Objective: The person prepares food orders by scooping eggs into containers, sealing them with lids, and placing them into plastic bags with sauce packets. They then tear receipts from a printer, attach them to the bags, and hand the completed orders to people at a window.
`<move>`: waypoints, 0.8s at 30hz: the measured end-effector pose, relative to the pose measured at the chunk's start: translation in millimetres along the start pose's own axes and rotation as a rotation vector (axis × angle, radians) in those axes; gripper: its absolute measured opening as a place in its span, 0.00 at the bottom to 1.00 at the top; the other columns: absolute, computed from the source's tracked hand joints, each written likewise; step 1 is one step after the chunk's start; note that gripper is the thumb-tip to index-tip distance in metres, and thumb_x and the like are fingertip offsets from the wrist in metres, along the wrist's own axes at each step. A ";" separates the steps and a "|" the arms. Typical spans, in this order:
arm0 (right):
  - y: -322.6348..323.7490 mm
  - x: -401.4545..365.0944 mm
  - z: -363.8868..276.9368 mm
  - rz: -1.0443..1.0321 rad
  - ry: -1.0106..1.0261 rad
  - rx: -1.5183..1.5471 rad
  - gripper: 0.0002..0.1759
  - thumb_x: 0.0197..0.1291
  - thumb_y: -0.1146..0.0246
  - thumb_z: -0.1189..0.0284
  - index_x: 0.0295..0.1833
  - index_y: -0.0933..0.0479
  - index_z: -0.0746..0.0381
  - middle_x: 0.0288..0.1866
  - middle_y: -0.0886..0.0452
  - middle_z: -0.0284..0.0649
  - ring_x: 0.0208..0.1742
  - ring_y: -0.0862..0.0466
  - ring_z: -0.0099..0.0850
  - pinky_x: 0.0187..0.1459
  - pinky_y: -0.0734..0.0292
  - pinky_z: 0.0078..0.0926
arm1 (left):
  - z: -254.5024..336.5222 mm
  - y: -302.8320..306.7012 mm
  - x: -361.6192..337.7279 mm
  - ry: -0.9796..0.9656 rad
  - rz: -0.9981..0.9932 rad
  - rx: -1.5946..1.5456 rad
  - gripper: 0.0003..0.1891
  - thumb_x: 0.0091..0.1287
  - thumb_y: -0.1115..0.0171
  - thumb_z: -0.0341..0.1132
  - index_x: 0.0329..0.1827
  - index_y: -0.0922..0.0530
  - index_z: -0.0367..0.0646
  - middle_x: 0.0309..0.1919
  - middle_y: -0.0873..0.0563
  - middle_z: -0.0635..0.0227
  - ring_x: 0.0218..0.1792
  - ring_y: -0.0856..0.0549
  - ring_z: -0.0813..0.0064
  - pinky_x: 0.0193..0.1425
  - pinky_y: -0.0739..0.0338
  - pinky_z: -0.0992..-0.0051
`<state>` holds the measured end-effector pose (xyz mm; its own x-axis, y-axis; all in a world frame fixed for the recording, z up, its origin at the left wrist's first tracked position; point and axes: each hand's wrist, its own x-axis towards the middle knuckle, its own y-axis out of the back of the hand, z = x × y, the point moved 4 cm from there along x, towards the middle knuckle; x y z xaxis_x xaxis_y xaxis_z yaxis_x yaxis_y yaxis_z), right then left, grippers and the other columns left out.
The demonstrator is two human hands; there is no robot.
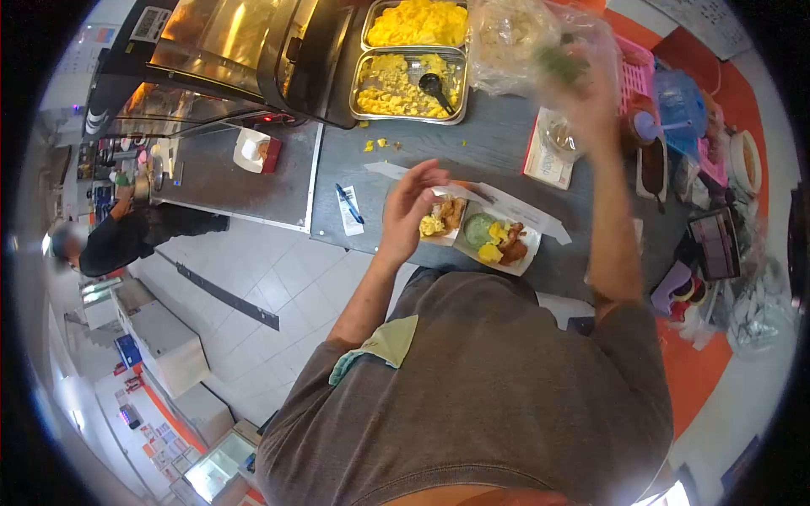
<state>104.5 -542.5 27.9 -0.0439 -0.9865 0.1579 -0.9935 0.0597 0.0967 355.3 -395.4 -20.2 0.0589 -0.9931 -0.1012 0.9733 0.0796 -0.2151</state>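
My left hand [412, 207] hovers at the left end of an opened white takeaway box, its fingers loosely curved and nothing visible in them. One half of the box [540, 263] has fried meat pieces [512, 248], yellow scrambled egg [489, 252] and a round green portion [479, 228]. More egg and fried pieces [454, 208] sit in the other half, partly behind my left hand. Smeared by motion, my right hand [591, 105] is raised over the back right of the counter, beside clear plastic bags [515, 42]. At its fingertips shows a blurred clump of green leaves [561, 66].
Metal trays of scrambled egg [413, 83] stand at the back, one with a black spoon [435, 93]. A glass warmer [219, 42] is at left. A pen [349, 204] lies on a receipt [350, 221]. Pink baskets [634, 74] and a sauce container [652, 167] crowd the right. A person [126, 232] stands far left.
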 end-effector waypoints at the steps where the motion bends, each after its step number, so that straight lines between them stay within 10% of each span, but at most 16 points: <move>1: -25.5 -32.6 37.7 -0.253 -0.121 0.003 0.25 0.51 0.31 0.79 0.55 0.30 0.63 0.45 0.19 0.41 0.41 0.17 0.28 0.43 0.23 0.23 | 3.7 -12.8 -4.0 0.036 -0.105 -0.220 0.13 0.68 0.45 0.32 0.53 0.26 0.35 0.46 0.20 0.61 0.52 0.23 0.76 0.52 0.26 0.76; 2: -60.6 -73.1 -7.4 -0.303 0.620 -0.513 0.28 0.51 0.33 0.81 0.59 0.33 0.60 0.47 0.20 0.41 0.45 0.18 0.27 0.47 0.24 0.25 | 2.2 -16.5 -8.2 0.079 -0.022 -0.250 0.12 0.68 0.44 0.32 0.51 0.25 0.37 0.41 0.18 0.64 0.46 0.20 0.75 0.48 0.23 0.75; 3: -85.7 -102.9 11.5 -0.603 -0.090 0.021 0.26 0.53 0.34 0.81 0.58 0.32 0.60 0.48 0.21 0.38 0.42 0.18 0.25 0.46 0.25 0.22 | -3.9 -10.0 -8.5 0.068 -0.056 -0.269 0.12 0.68 0.44 0.32 0.51 0.25 0.37 0.41 0.18 0.64 0.46 0.20 0.75 0.48 0.23 0.75; 6: -81.9 -97.0 -1.1 -0.682 -0.205 -0.057 0.22 0.55 0.37 0.80 0.57 0.29 0.61 0.47 0.20 0.37 0.40 0.19 0.25 0.44 0.25 0.22 | -58.9 52.7 4.5 0.081 -0.067 0.173 0.10 0.65 0.41 0.32 0.45 0.22 0.37 0.33 0.17 0.67 0.35 0.17 0.69 0.39 0.22 0.73; 8: -38.7 -37.2 24.6 -0.249 0.056 -0.094 0.16 0.59 0.39 0.76 0.54 0.26 0.61 0.42 0.18 0.36 0.40 0.19 0.25 0.41 0.26 0.22 | -90.2 89.9 15.2 0.031 -0.107 0.372 0.10 0.63 0.39 0.33 0.43 0.22 0.37 0.30 0.16 0.68 0.31 0.16 0.65 0.36 0.22 0.71; 10: 17.9 28.8 58.5 0.196 0.203 -0.361 0.11 0.62 0.41 0.69 0.46 0.21 0.63 0.40 0.16 0.40 0.40 0.17 0.31 0.41 0.24 0.28 | -109.7 115.1 14.0 -0.018 -0.073 1.302 0.18 0.59 0.36 0.36 0.50 0.24 0.38 0.38 0.18 0.61 0.40 0.18 0.59 0.44 0.25 0.62; 12: 72.7 98.5 137.8 0.382 0.095 -0.688 0.13 0.60 0.42 0.68 0.46 0.21 0.63 0.41 0.16 0.47 0.43 0.16 0.40 0.45 0.24 0.35 | -89.9 111.0 -2.9 -0.124 0.193 1.454 0.26 0.56 0.35 0.38 0.58 0.28 0.40 0.48 0.23 0.55 0.51 0.25 0.53 0.54 0.32 0.55; 16: 110.9 179.2 280.5 -0.080 -0.264 -1.250 0.18 0.54 0.46 0.71 0.49 0.20 0.63 0.46 0.18 0.52 0.49 0.19 0.50 0.53 0.27 0.41 | -80.8 125.0 -40.5 -0.220 0.245 1.385 0.27 0.58 0.35 0.39 0.60 0.30 0.41 0.53 0.26 0.54 0.54 0.30 0.53 0.59 0.38 0.56; 18: 139.1 207.1 389.5 0.067 -0.096 -1.103 0.16 0.54 0.46 0.70 0.45 0.19 0.64 0.44 0.18 0.54 0.47 0.19 0.52 0.52 0.26 0.43 | -90.7 141.7 -71.3 -0.207 0.281 1.369 0.24 0.58 0.35 0.37 0.57 0.28 0.41 0.51 0.25 0.54 0.54 0.29 0.53 0.59 0.38 0.57; 24: 116.6 186.6 286.8 0.258 -0.216 -1.097 0.15 0.56 0.43 0.66 0.41 0.18 0.65 0.39 0.18 0.56 0.43 0.18 0.52 0.47 0.25 0.44 | -111.3 185.8 -135.9 0.071 0.337 1.196 0.19 0.58 0.36 0.34 0.52 0.26 0.40 0.48 0.24 0.55 0.52 0.28 0.54 0.59 0.37 0.60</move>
<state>-49.6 -763.4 -213.2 -0.3552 -0.9249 0.1358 -0.3302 0.2600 0.9074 503.4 -236.1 -154.6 0.3693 -0.9285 -0.0401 0.5051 0.1643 0.8473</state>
